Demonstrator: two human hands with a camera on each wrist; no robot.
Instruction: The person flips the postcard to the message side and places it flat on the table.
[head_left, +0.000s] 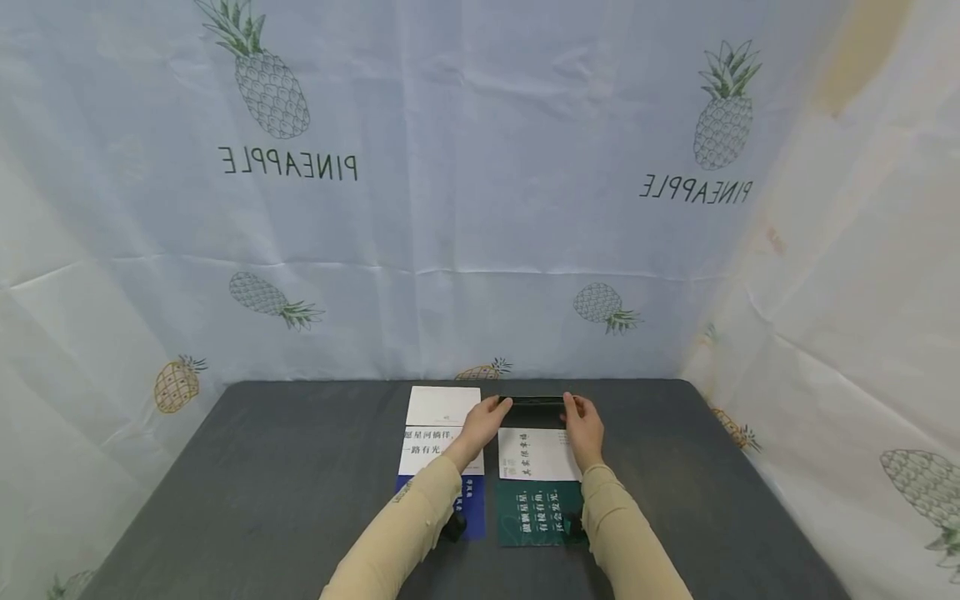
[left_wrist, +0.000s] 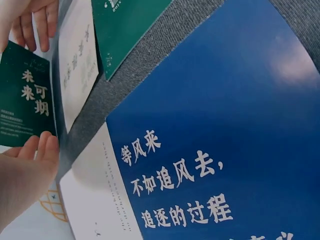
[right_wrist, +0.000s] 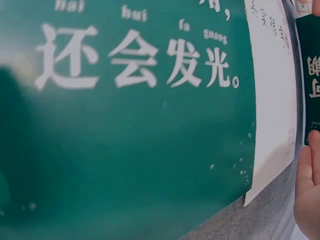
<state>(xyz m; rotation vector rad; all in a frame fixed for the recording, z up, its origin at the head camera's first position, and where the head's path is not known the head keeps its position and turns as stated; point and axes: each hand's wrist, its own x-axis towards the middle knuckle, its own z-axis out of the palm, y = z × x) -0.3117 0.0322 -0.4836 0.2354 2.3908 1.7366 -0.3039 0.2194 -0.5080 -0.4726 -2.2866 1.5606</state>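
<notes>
My left hand [head_left: 481,423] and right hand [head_left: 585,429] pinch opposite ends of a dark green card [left_wrist: 26,95] with white Chinese characters. In the head view the card is tilted nearly edge-on, above the far end of the right column. Just below it lies a white card [head_left: 532,467] with handwriting-style characters, and nearer still a green card [head_left: 513,533] with white lettering. To the left of my left hand are a plain white card [head_left: 441,406] and a white card with dark text [head_left: 418,457]. My left sleeve partly hides a blue card [head_left: 474,521].
The cards lie in two columns on a dark grey table [head_left: 300,467], with a narrow gap between them. A pale cloth printed with pineapples [head_left: 480,208] hangs behind the table and along the sides. Small black devices [head_left: 454,527] are worn on the wrists.
</notes>
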